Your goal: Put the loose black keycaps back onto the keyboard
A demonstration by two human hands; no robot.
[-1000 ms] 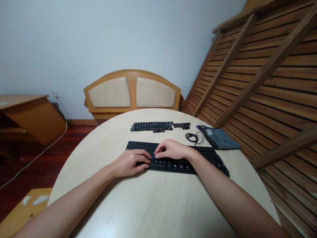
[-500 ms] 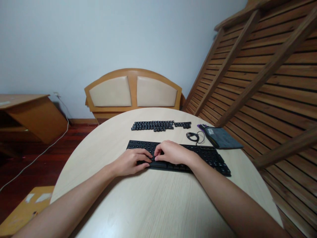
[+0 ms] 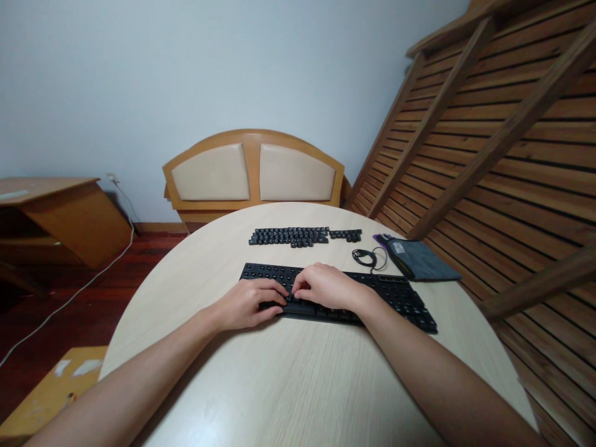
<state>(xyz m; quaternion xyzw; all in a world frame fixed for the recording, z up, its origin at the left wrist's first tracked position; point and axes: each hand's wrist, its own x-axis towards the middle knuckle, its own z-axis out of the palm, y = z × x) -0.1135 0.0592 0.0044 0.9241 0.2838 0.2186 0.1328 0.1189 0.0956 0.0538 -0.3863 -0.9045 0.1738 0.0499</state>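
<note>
A black keyboard [image 3: 405, 301] lies on the round table, with bare switch spots at its left part and keys at its right. My left hand [image 3: 254, 303] rests over its left front portion, fingers stretched onto the keys and the thumb along the front edge. Right beside it, my right hand [image 3: 326, 287] bends down over the middle, thumb and fingertips drawn together at the keys. Whatever is between those fingertips is too small or hidden to make out. Beyond the keyboard, loose black keycaps [image 3: 291, 236] stand in tidy rows, with a smaller group [image 3: 345, 235] to their right.
A coiled black cable [image 3: 365, 257] lies behind the keyboard. To the right is a dark grey pouch [image 3: 421, 259] with purple trim. The pale round table [image 3: 298, 379] stands before a wooden headboard [image 3: 254, 167], a slatted wooden frame [image 3: 503, 136] and a desk [image 3: 60, 217].
The view has shifted slightly, so everything appears a little further right. Both hands stay at the same part of the keyboard, with only a slight shift of the right fingertips.
</note>
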